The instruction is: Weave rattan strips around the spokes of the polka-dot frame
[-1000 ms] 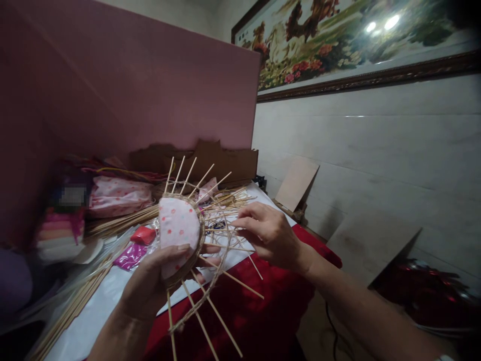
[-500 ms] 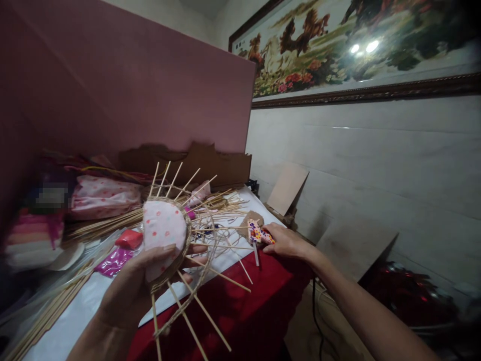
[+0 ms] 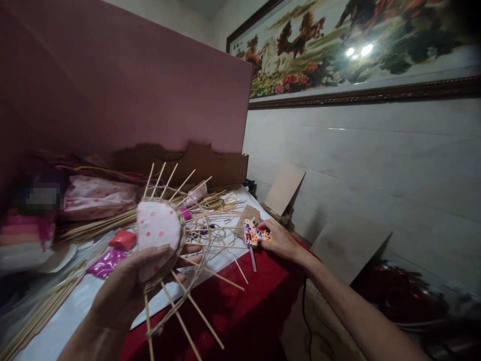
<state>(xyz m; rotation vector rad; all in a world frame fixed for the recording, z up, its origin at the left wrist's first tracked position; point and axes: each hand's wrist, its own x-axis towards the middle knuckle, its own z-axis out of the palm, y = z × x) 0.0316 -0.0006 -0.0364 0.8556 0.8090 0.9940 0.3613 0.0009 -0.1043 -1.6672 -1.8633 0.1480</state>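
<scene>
near red cloth (image 3: 251, 311), the right hand (image 3: 282, 244) grips a glue gun (image 3: 250, 232)

Half-round pale panel (image 3: 160, 228) with red dots, twine-laced sticks (image 3: 203, 317) fanning from twelve to six o'clock; flower-patterned glue gun (image 3: 250, 232) at its three o'clock.

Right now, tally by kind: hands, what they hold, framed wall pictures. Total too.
Hands (left hand, right hand): 2
Half-round fabric-covered piece with radiating sticks, in the left: 1
Flower-patterned tool, in the right: 1
Framed picture: 1
Total: 5
</scene>
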